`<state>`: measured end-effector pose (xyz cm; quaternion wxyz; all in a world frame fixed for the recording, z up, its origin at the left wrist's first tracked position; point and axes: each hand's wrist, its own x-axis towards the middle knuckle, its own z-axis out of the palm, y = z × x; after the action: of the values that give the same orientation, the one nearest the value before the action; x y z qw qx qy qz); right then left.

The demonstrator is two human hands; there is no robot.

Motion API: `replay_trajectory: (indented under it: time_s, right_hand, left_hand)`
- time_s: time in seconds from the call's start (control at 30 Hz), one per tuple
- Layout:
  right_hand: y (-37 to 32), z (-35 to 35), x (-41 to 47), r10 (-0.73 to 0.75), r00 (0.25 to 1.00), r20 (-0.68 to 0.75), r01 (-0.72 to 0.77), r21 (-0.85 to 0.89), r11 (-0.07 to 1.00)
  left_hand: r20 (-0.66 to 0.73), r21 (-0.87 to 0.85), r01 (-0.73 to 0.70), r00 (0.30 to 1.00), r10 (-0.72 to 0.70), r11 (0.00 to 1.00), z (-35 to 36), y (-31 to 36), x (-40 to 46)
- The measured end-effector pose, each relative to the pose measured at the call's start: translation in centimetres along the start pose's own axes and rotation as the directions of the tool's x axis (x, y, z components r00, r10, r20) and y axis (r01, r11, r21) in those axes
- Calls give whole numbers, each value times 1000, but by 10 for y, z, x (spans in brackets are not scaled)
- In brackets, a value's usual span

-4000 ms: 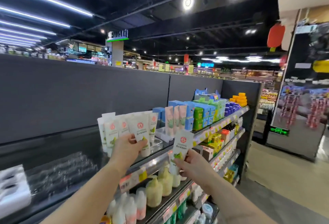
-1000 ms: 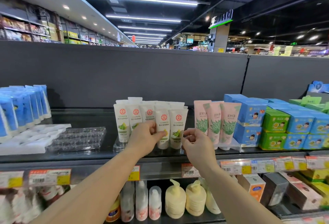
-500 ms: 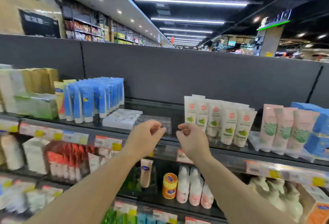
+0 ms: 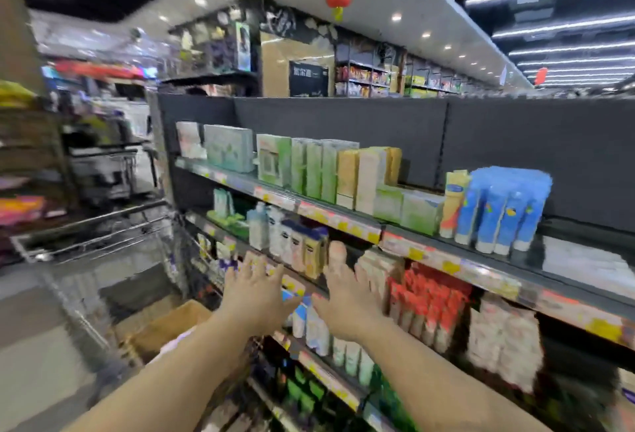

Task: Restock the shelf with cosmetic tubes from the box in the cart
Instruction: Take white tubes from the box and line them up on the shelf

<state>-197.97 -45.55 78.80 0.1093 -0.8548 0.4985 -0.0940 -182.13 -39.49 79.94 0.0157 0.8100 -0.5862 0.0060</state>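
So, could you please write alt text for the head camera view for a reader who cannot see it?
Two empty, open hands, left hand and right hand, reach out in front of store shelves toward a wire shopping cart holding a cardboard box at lower left. The top shelf carries green and yellow cartons and blue tubes. The picture is motion-blurred.
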Motion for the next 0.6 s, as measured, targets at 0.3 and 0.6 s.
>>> replay_trajectory:
  time_s: [0.3, 0.6]
  right_hand:
    - [-158, 88, 120, -234, 967, 96, 235, 2, 972]
    - [-240, 157, 275, -316, 932, 179, 311, 57, 949]
  left_hand:
    - [29, -11, 282, 959, -282, 959, 38, -174, 36]
    - [22, 39, 404, 914, -405, 914, 74, -291, 156]
